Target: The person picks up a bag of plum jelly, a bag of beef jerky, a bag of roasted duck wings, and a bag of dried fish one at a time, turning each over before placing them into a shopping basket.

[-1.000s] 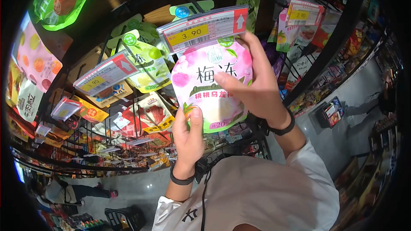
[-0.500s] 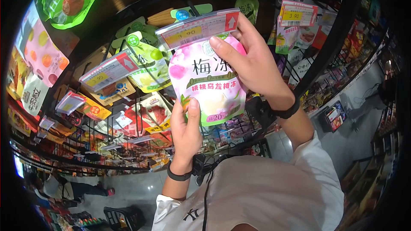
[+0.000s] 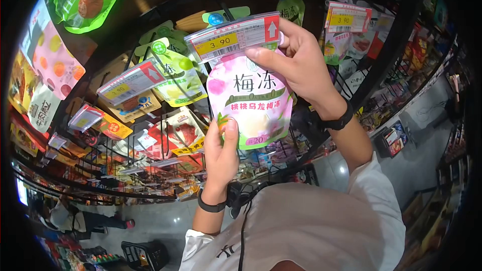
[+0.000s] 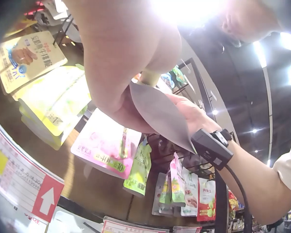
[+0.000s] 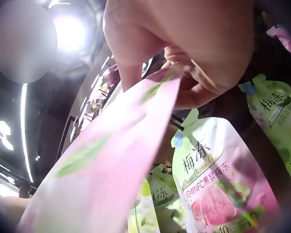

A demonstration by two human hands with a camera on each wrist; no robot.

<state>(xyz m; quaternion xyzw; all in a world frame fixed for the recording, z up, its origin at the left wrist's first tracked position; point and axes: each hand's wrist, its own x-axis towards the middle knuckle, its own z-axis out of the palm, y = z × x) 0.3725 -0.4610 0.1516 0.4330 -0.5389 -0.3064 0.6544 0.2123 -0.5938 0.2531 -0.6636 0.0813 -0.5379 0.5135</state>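
Note:
A pink-and-white snack pouch (image 3: 258, 120) with a green bottom edge is held up in front of the shelf, printed face towards the head camera. My left hand (image 3: 221, 158) pinches its lower left edge, thumb on the front. At its upper right corner my right hand (image 3: 306, 73) grips it, the thumb lying across the top, just under a price tag (image 3: 221, 42) reading 3.90. This tag overlaps the pouch's top in the head view. In the left wrist view the pouch's plain back (image 4: 162, 116) shows between both hands.
Green pouches (image 3: 178, 73) hang on hooks to the left, beside a second price tag (image 3: 128, 85). A pink peach pouch (image 5: 218, 179) hangs behind in the right wrist view. A black basket (image 3: 143, 253) stands on the floor, near another person (image 3: 80, 221).
My right thumb has moved up from across the middle of the pouch's lettering to its top edge. The pouch has shifted slightly; my left hand keeps its pinch.

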